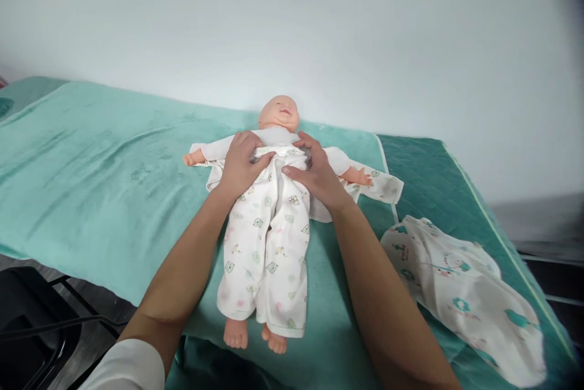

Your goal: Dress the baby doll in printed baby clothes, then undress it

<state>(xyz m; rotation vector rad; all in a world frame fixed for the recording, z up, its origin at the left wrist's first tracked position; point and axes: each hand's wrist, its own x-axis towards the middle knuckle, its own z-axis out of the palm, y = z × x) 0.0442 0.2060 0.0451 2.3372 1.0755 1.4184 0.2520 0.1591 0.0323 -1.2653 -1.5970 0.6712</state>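
A baby doll (279,111) lies on its back on a teal blanket (100,177), head toward the wall, arms spread. It wears white printed trousers (267,244) and lies on an opened white printed top. My left hand (240,162) grips the trousers' waistband at the doll's left chest side, fingers curled over the fabric. My right hand (314,172) rests on the other side of the waistband, thumb and fingers pinching the cloth. Both bare doll feet (253,335) stick out near the blanket's front edge.
A second white garment (460,292) with teal prints lies crumpled on the darker quilted cover (424,177) to the right. A plain white wall runs behind. A black object (31,323) sits on the floor at lower left.
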